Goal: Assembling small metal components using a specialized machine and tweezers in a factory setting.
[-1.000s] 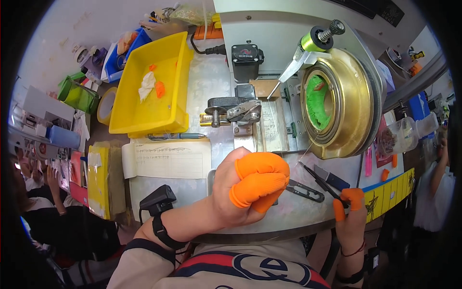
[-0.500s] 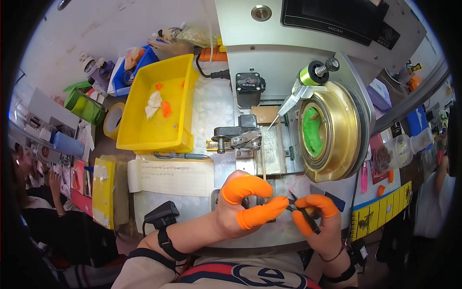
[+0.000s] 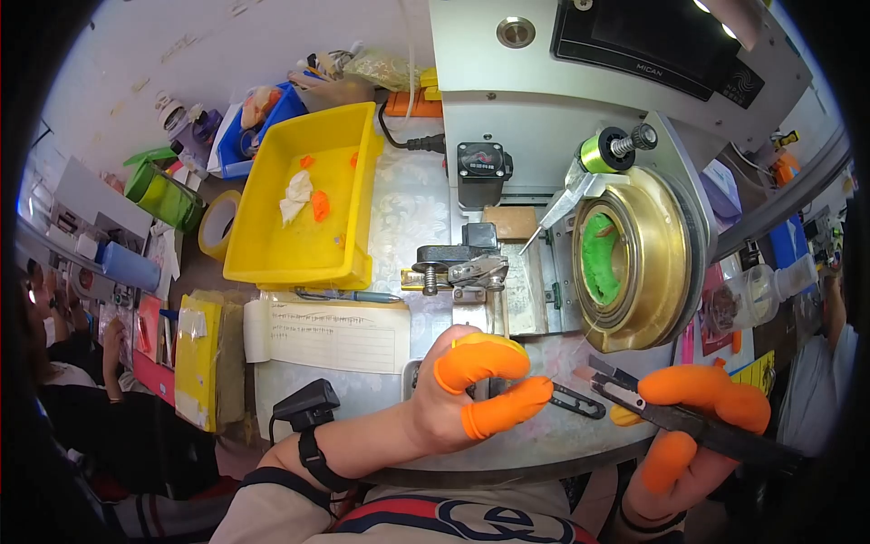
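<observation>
While right grip (image 3: 702,426) holds black tool (image 3: 666,416), left grip (image 3: 471,390) curls.

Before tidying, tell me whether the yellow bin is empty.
No, a white scrap and orange scraps lie in the yellow bin.

a scuffed pale wall (image 3: 240,54) stands behind the grey worktable (image 3: 412,204), a lit lamp (image 3: 728,30) at upper right.

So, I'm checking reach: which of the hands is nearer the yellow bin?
Left. The left hand is to the lower right of the yellow bin in the picture; the right hand is farther off that way.
</observation>
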A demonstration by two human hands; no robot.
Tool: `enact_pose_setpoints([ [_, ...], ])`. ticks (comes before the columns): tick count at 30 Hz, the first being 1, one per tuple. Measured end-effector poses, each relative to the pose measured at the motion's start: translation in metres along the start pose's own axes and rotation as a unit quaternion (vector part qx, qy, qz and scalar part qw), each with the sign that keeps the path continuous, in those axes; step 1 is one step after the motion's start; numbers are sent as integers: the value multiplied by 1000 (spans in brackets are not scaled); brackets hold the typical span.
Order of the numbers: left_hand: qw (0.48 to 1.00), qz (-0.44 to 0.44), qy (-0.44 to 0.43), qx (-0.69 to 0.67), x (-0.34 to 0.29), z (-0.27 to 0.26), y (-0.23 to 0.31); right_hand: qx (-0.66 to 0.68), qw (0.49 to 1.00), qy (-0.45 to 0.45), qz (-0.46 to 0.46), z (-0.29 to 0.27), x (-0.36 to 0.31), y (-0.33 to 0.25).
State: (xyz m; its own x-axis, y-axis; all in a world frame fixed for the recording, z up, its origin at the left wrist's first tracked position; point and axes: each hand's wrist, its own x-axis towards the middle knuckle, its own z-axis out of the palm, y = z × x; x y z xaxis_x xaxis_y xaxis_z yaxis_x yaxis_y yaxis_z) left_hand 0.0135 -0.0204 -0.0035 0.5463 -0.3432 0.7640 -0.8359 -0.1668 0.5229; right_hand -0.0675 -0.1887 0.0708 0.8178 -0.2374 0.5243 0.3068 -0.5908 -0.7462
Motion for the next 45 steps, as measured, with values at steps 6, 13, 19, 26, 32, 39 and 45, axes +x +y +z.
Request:
enact_pose_setpoints([
  [6, 998, -40, -6, -42, 1, -1, 2, -117, 991, -31, -49, 5, 5, 0],
  [13, 1000, 10, -9, -16, 4, -1, 0, 50, 990, -117, -59, 8, 15, -1],
  [19, 999, 0, -18, -27, 0, 0, -1, -18, 997, -76, -16, 12, 8, -3],
  [26, 998, 48, -33, -24, 9, -2, -1, 1, 998, -63, 0, 12, 5, -3],
  [32, 998, 48, -48, -18, 8, -3, 0, -12, 996, -82, -18, 12, 9, -5],
  [39, 989, -49, -72, -117, -4, 0, 1, -15, 997, -69, -4, 15, 3, -3],
  [45, 970, -146, -107, -163, 2, -1, 6, -61, 992, -25, -108, 4, -8, 17],
])
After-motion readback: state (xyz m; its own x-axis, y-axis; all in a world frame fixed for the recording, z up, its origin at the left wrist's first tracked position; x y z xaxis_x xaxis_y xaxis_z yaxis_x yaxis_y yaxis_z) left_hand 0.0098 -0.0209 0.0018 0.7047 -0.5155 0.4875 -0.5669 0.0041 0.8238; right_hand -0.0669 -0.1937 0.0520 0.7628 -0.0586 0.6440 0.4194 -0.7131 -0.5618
